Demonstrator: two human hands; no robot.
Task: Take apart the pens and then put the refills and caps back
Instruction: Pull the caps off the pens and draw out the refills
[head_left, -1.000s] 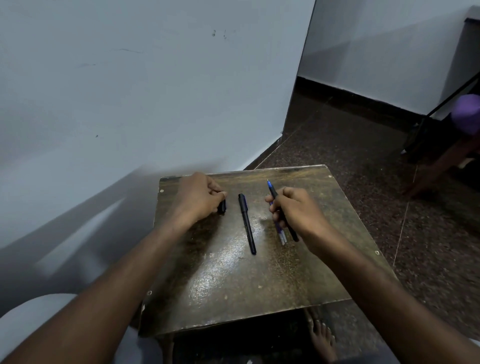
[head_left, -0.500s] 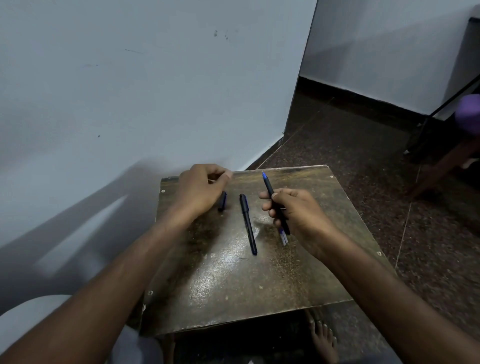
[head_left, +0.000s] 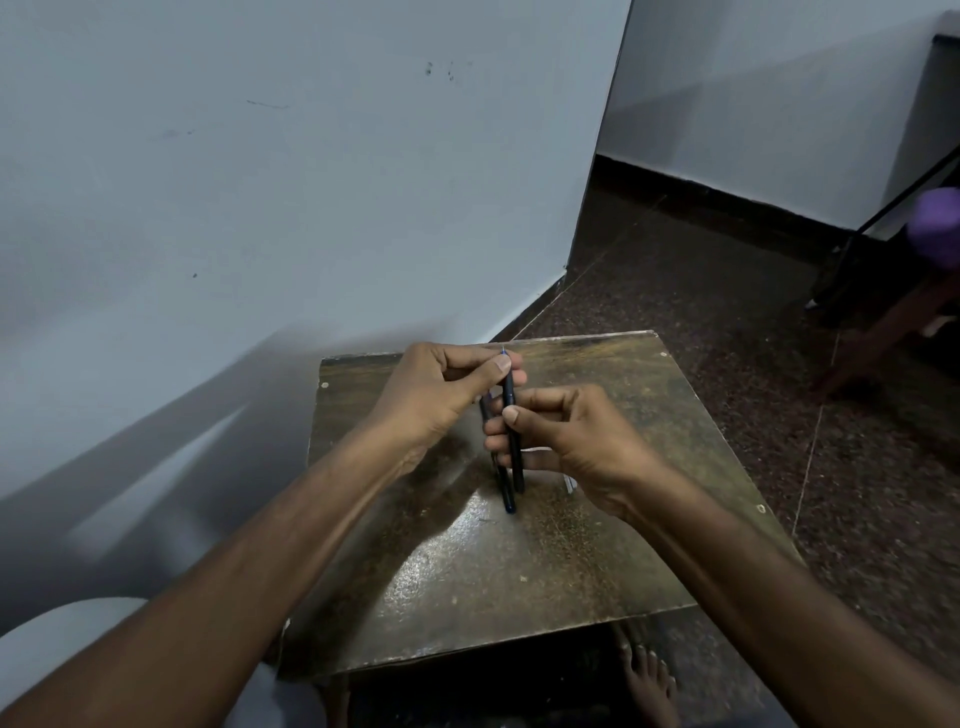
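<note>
Both my hands are raised over the small worn brown table. A dark blue pen stands nearly upright between them, its fine tip pointing away from me. My right hand grips the middle of the barrel. The thumb and fingers of my left hand pinch the pen's tip end. A second black pen lies flat on the table just behind the held one, partly hidden by my fingers. A small pale piece lies on the table beside my right hand. No loose cap is visible.
A pale wall runs close along the table's left and far side. Dark speckled floor lies to the right, with wooden furniture and a purple object at the far right. A white chair edge is at the lower left. A bare foot shows under the table.
My right hand lifted the blue pen off the table and brought it to the centre. My left hand left the spot where the small cap lay and moved right onto the pen's tip end.
</note>
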